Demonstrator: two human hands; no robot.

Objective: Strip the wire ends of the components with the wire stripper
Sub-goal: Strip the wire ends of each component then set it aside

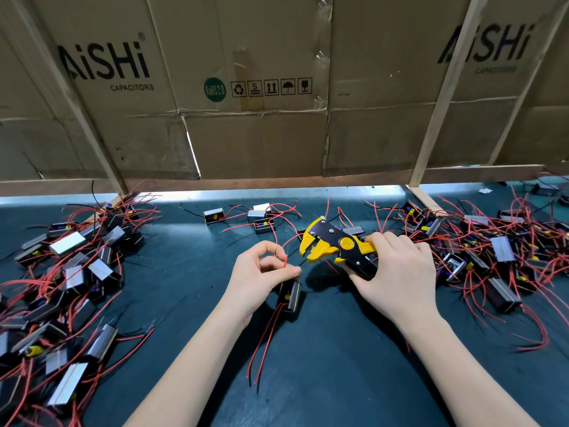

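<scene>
My left hand (258, 278) pinches a red wire (285, 262) between thumb and fingers, its end pointing up. The wire belongs to a small black component (291, 298) with a yellow part, which hangs just below my fingers above the dark mat; more red wires trail from it toward me. My right hand (397, 272) grips the handles of a yellow and black wire stripper (332, 241). Its jaws point left, a short way right of the held wire end and apart from it.
Heaps of black components with red wires lie at the left (70, 272) and right (492, 241). A few more components (258, 218) sit at the back centre. Cardboard boxes (246, 87) and wooden struts (443, 97) wall off the far edge of the mat (323, 365).
</scene>
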